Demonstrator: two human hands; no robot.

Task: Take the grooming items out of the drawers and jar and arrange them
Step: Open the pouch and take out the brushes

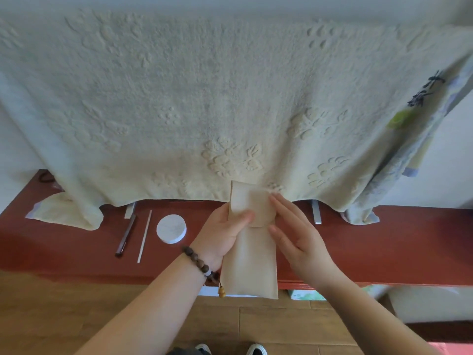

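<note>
A long beige pouch (249, 267) with its flap lifted is held upright over the front edge of the red-brown table (384, 242). My left hand (222, 231) grips its upper part, thumb across the front. My right hand (294, 231) has its fingers spread, with the fingertips touching the pouch's flap and right edge. On the table to the left lie a round white lid or case (171, 228), a thin white stick (144, 235) and a dark pen-like tool (126, 235). What is inside the pouch is hidden.
A large cream embossed towel (204, 98) hangs over the back of the table and hides what stands behind it; two metal feet (316, 212) show beneath it. A patterned cloth (409, 139) hangs at right. A drawer (304, 290) below the table is slightly open. Wooden floor lies below.
</note>
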